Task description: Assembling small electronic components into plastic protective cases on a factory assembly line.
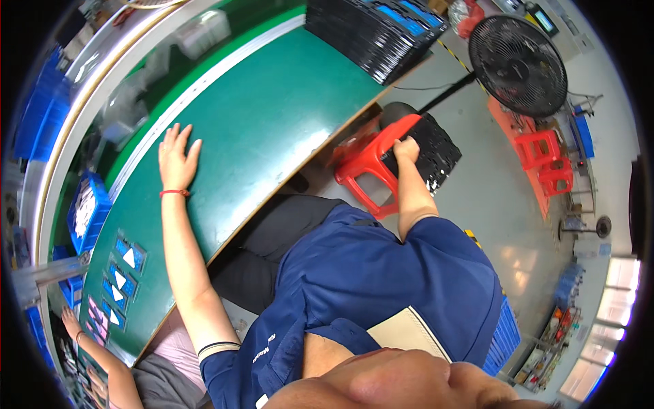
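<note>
**Black trays being reached for beside the bench**

The right hand is being stretched down past the bench edge and is being closed on the top of a stack of black trays, which is resting on a red plastic stool on the floor. The left hand is being held flat and spread wide on the green bench top, gripping nothing. A taller stack of black trays is being kept at the far end of the bench, near a black floor fan. The trays are being judged thin, stiff and light singly but weighty together; slipping is likely, so an edge or corner is being favoured for taking hold
</note>
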{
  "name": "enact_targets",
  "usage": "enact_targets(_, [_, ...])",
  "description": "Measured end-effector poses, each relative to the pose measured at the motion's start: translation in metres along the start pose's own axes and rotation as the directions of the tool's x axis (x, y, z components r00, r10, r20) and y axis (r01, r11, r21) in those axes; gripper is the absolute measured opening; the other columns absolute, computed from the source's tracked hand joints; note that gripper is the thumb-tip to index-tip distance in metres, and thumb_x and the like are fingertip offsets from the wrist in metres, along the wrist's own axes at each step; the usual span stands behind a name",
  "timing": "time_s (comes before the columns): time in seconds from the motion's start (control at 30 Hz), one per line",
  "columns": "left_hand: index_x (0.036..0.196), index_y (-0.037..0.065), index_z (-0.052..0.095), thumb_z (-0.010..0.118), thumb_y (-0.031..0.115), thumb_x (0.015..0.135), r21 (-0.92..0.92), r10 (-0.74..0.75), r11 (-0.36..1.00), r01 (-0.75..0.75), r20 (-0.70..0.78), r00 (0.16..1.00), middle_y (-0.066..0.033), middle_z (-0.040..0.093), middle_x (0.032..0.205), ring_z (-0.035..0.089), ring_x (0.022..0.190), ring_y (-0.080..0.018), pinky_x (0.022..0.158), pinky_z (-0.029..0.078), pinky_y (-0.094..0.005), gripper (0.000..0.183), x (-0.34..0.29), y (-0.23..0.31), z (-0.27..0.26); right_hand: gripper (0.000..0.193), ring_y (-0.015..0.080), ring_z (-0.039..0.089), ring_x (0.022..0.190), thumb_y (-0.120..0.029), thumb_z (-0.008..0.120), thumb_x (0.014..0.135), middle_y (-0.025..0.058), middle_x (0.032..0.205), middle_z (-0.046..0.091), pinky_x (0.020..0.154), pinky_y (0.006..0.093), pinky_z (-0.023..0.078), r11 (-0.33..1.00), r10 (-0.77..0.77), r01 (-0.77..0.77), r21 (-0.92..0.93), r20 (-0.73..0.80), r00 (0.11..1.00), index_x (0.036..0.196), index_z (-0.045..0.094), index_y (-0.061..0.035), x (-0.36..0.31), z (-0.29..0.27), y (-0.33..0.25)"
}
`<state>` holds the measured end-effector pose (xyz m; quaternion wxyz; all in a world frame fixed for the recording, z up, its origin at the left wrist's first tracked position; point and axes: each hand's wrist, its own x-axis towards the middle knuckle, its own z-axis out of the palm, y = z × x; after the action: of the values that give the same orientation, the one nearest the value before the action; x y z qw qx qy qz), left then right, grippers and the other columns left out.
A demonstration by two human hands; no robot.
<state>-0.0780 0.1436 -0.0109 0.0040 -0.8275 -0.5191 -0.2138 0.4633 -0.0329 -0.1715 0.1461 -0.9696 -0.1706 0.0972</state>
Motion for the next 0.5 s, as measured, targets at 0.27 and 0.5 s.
enact_targets(0.27, [0.126, 0.015, 0.058, 0.060, 0.039, 0.086, -0.116, 0.002, 0.993, 0.001, 0.026, 1.000, -0.0152, 0.045, 0.140, 0.035, 0.135, -0.0323, 0.112, 0.024, -0.0476, 0.047, 0.016, 0.042, 0.023, 0.034, 0.0306, 0.067, 0.091, -0.029, 0.071, 0.079, 0.0197, 0.097, 0.068, 0.083, 0.0377, 0.050, 0.749, -0.618, 0.650, 0.128, 0.489, 0.616, 0.096, 0.068, 0.0015, 0.088, -0.048, 0.073])
enact_targets(0.5, [0.124, 0.014, 0.059, 0.061, 0.037, 0.086, -0.100, -0.056, 0.993, 0.056, 0.001, 0.998, -0.0160, 0.046, 0.139, 0.036, 0.134, -0.0335, 0.112, 0.025, -0.0481, 0.045, -0.010, 0.011, 0.006, 0.023, 0.0103, 0.060, 0.075, -0.014, 0.065, 0.088, 0.0040, 0.084, 0.065, 0.069, 0.0254, 0.050, 0.411, -0.796, 0.570, 0.711, 0.585, -0.155, 0.105, 0.064, 0.0028, -0.138, -0.166, -0.186])
